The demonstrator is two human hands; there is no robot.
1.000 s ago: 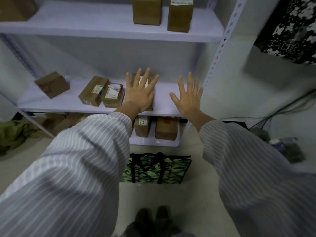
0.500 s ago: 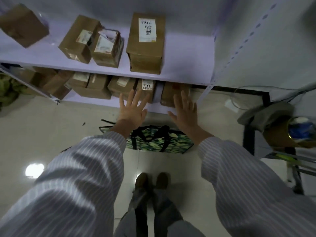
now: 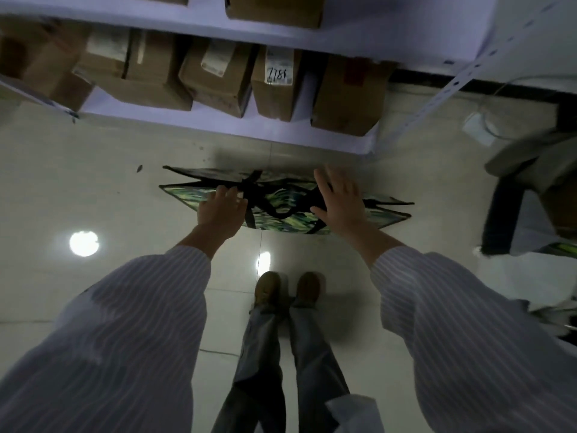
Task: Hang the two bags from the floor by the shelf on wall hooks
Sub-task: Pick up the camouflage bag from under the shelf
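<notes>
A green camouflage bag [image 3: 281,215] with black straps [image 3: 259,198] lies flat on the tiled floor just in front of the bottom shelf. A second layer with black edging [image 3: 193,175] shows behind it; I cannot tell whether that is another bag. My left hand [image 3: 220,210] is over the bag's left part, fingers curled down near the straps. My right hand [image 3: 338,198] hovers over the bag's right part with fingers spread. Neither hand visibly grips anything. No wall hooks are in view.
The white metal shelf [image 3: 218,126] holds several cardboard boxes [image 3: 274,85] on its bottom level. A dark stand with grey cloth [image 3: 530,182] is at the right. My feet [image 3: 287,289] stand on the glossy floor right behind the bag.
My view has tipped down from the middle shelves to the floor. Both hands have dropped from shelf height to just over the camouflage bag, and the left fingers have curled.
</notes>
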